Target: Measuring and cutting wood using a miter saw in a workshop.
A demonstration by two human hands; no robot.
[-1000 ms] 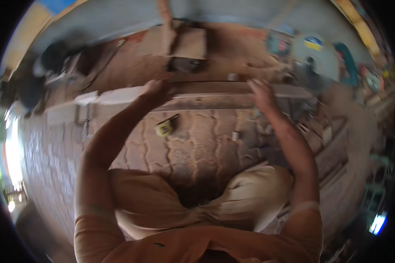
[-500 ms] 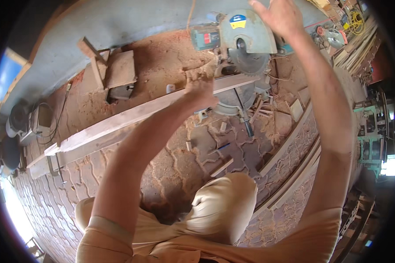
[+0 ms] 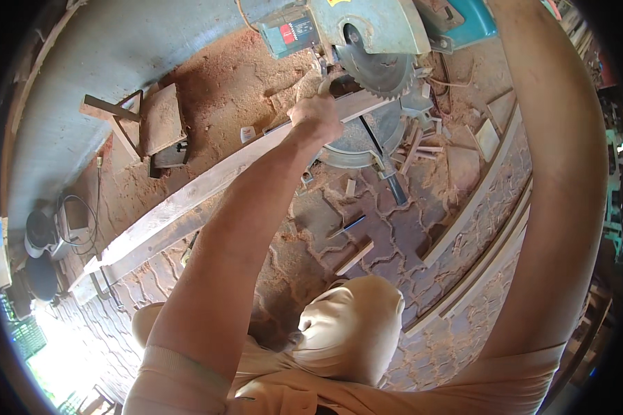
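A long pale wooden plank [image 3: 180, 200] runs from the lower left up to a miter saw [image 3: 367, 24], its far end lying on the saw's round base [image 3: 345, 156]. Close to the toothed blade [image 3: 379, 68], my left hand [image 3: 316, 119] is closed on the plank, with its fingers curled over the far edge. The blade stands over the plank's end. My right arm reaches up past the saw's right side, and its hand is beyond the top edge, so its grip is hidden.
Wood strips [image 3: 474, 187] and offcuts [image 3: 355, 257] lie on the sawdust-covered paving at right. A blue pen-like stick [image 3: 348, 226] lies before the saw. A wooden stand [image 3: 163, 124] is near the wall. Dark round machine parts and a cable [image 3: 83, 221] stand at far left.
My left hand has closed on the plank from a looser, spread pose. My right hand has passed out of the top of the picture. The saw now appears larger and higher up.
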